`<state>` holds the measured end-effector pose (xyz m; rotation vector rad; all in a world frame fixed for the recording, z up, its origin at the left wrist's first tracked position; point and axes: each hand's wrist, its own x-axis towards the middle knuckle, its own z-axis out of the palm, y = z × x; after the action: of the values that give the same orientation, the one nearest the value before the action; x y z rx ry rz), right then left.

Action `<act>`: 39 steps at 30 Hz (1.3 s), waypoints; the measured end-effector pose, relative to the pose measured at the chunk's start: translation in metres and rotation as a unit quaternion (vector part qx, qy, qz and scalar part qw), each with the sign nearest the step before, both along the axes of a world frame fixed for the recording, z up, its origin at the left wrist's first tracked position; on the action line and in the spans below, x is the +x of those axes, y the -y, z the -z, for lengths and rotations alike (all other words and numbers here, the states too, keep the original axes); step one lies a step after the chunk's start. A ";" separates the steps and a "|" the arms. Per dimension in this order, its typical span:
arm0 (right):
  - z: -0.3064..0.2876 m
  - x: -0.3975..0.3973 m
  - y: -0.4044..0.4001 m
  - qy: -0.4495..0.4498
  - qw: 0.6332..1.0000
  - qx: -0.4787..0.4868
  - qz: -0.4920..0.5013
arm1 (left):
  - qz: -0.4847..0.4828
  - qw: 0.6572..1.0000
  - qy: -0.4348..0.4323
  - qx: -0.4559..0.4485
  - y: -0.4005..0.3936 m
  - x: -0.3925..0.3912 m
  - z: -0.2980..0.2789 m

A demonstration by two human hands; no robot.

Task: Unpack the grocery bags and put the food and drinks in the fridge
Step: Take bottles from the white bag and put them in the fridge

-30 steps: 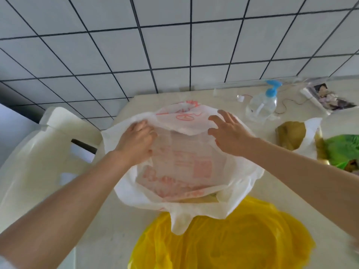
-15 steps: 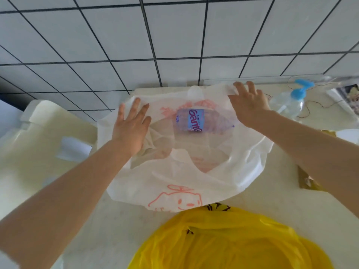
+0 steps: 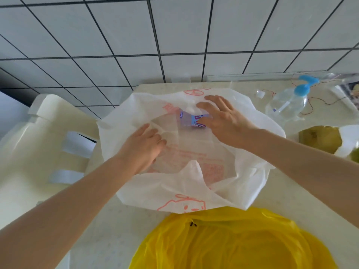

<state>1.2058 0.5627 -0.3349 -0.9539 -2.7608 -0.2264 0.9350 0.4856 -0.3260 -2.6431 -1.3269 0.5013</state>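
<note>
A white grocery bag with pink prints lies open on the pale counter. Inside it, near the far side, lies a clear bottle with a blue label, partly covered. My right hand reaches into the bag and lies over the bottle. Its fingers are stretched out and its thumb rests by the label. My left hand is at the bag's left inner side, fingers curled on a fold of the thin plastic.
A yellow plastic bag lies at the near edge of the counter. A clear pump bottle with a blue top stands at the back right. An olive-coloured bag lies at the right. A cream plastic piece stands on the left below the tiled wall.
My right hand has left the bag's far rim and come down onto the bottle. My left hand moved inward from the left rim and curled on the inner plastic.
</note>
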 end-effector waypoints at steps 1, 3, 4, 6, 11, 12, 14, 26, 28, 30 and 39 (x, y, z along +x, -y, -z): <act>0.001 -0.001 0.001 0.010 1.000 0.009 0.000 | -0.041 0.999 -0.007 -0.010 0.003 -0.004 0.000; 0.001 0.000 0.000 0.043 0.999 0.000 0.014 | -0.107 0.994 -0.019 0.014 0.005 -0.018 -0.004; -0.001 0.000 -0.001 0.074 0.996 -0.026 0.032 | -0.135 0.990 -0.024 0.027 0.006 -0.026 -0.009; -0.005 0.000 -0.002 0.165 0.980 -0.083 0.080 | -0.204 0.978 -0.043 0.020 0.011 -0.037 -0.016; -0.009 -0.013 -0.008 0.205 0.958 -0.152 0.130 | -0.319 0.942 -0.099 -0.033 0.016 -0.048 -0.007; -0.008 -0.016 -0.011 0.203 0.956 -0.162 0.136 | -0.331 0.937 -0.097 -0.049 0.016 -0.048 -0.004; -0.006 -0.020 -0.018 0.204 0.952 -0.179 0.142 | -0.348 0.931 -0.089 -0.063 0.013 -0.045 0.003; 0.014 -0.041 -0.041 0.152 0.940 -0.224 0.206 | -0.367 0.927 -0.009 -0.073 0.002 -0.031 0.019; 0.014 -0.044 -0.040 0.151 0.940 -0.221 0.212 | -0.333 0.940 0.018 -0.074 0.008 -0.025 0.023; 0.013 -0.045 -0.038 0.157 0.943 -0.216 0.201 | -0.290 0.953 0.036 -0.080 0.015 -0.017 0.027; 0.010 -0.006 0.009 0.123 0.973 -0.185 0.061 | -0.187 0.980 0.038 -0.057 0.042 0.007 0.021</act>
<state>1.1995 0.5540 -0.3452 -1.2638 -3.0387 0.1735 0.9418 0.4439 -0.3469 -2.5258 -1.8883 0.5400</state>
